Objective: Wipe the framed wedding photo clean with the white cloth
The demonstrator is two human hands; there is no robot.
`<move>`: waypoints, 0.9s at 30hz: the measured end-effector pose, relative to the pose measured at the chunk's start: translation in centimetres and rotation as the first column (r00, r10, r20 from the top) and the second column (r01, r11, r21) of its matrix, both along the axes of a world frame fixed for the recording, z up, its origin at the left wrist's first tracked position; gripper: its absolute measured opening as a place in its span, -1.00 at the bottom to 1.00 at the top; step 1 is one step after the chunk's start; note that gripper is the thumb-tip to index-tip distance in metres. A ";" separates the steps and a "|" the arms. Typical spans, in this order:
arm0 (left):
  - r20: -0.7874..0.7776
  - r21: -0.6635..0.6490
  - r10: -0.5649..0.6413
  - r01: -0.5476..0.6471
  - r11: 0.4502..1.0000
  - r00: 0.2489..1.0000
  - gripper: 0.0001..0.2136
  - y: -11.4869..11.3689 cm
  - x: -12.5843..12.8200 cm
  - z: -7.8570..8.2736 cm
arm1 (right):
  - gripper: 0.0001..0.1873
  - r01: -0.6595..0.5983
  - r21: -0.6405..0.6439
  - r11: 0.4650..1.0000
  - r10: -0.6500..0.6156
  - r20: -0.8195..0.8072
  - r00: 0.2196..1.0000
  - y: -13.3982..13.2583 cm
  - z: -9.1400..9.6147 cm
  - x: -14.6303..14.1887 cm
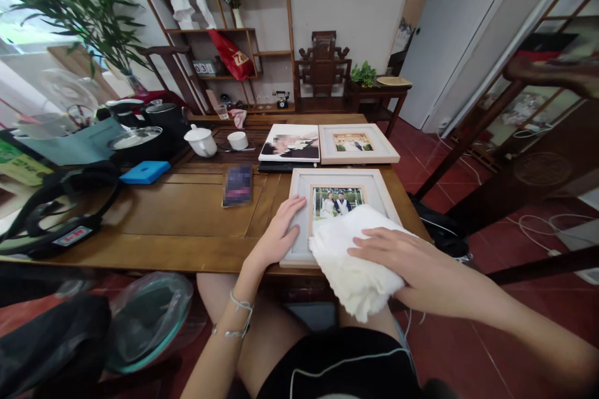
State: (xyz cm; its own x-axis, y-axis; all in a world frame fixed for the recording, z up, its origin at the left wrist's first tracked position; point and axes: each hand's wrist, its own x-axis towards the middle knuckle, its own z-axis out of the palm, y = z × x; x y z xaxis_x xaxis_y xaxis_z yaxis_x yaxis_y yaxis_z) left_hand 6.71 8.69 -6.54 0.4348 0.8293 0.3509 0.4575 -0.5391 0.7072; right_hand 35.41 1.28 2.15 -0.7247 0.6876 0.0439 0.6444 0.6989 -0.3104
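A white-framed photo (pixel 374 190) lies flat at the table's near edge. My left hand (pixel 279 234) rests flat on its left border, fingers stretched out, holding it steady. My right hand (pixel 397 255) lies flat on a folded white cloth (pixel 350 274) that covers the frame's lower right part and hangs over the table edge. Behind it lie a second white-framed photo (pixel 358 143) and a photo book (pixel 290 143) side by side.
A phone (pixel 238 186) lies left of the frame on the wooden table (pixel 187 218). Farther left are a blue box (pixel 145 171), a white teapot (pixel 201 140), a cup (pixel 238 139), kettles and black headphones (pixel 56 212). Shelves stand behind.
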 end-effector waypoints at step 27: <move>0.013 0.029 0.038 -0.039 0.999 0.999 -0.62 -0.3 0.2 -0.2 | -0.25 0.236 0.152 0.960 -0.234 -0.030 0.972 5.7 -3.7 -0.6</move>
